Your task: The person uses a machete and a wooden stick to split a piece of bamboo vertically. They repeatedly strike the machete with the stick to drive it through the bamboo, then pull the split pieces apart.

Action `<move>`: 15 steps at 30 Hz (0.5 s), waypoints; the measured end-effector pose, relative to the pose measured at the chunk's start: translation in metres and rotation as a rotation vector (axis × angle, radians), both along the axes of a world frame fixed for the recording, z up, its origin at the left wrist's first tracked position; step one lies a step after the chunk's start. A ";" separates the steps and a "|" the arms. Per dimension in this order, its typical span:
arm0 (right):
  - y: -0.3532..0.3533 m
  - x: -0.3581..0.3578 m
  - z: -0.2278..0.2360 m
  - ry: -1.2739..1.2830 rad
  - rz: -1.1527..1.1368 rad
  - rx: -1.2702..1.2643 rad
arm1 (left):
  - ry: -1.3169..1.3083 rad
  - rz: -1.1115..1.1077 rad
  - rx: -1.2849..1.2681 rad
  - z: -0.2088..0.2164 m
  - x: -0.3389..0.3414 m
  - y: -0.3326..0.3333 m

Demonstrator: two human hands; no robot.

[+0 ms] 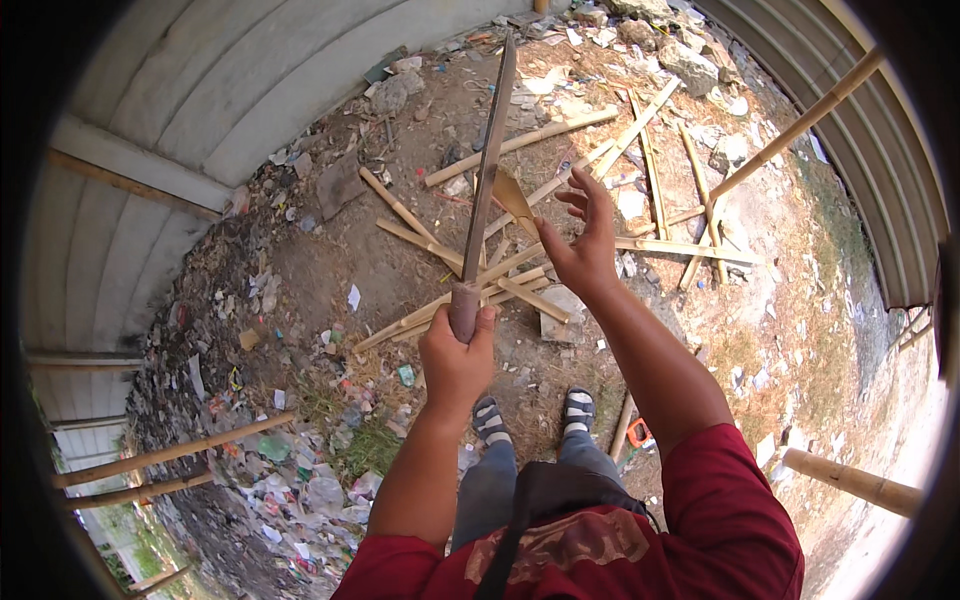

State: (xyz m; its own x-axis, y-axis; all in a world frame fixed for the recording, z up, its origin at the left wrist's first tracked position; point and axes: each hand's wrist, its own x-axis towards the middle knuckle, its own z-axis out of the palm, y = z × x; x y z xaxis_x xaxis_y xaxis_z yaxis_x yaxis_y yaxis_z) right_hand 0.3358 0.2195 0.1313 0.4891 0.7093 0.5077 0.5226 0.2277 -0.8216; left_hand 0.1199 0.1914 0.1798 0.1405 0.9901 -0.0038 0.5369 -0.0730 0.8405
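My left hand (458, 352) is wrapped round the brown handle of a machete (490, 150), whose long dark blade points up and away from me. To its right, my right hand (584, 235) is raised with its fingers apart and curved. A flat, pointed tan piece (513, 200) shows between the blade and my right thumb. Its lower end meets the thumb in the picture; whether they touch, I cannot tell. Below the hands, several cut bamboo strips (520, 298) lie crossed on the ground, some over a grey block (562, 318).
More bamboo lengths (520, 146) lie farther off. A bamboo pole (800, 125) slants in at the right, and another (850, 482) juts in lower down. Litter (320, 490) covers the left ground. A pale wall (230, 80) stands at left; an orange-handled tool (638, 432) lies near my feet.
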 end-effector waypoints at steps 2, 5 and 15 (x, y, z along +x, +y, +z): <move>-0.045 0.034 -0.051 0.051 -0.074 -0.172 | 0.060 -0.016 0.059 -0.004 0.001 0.006; -0.140 0.086 -0.170 0.204 -0.278 -0.455 | 0.047 -0.001 -0.002 -0.007 -0.008 0.014; -0.520 0.113 -0.541 0.558 -0.498 -1.714 | 0.086 0.049 0.111 -0.007 -0.007 0.034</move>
State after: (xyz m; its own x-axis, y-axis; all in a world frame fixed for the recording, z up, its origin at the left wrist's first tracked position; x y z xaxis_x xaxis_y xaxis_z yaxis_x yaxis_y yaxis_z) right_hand 0.4492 -0.3008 -0.4098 0.6224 -0.0329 -0.7820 -0.1024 -0.9939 -0.0398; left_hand 0.1126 0.2258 0.1731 0.0957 0.9907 0.0963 0.6117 -0.1348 0.7795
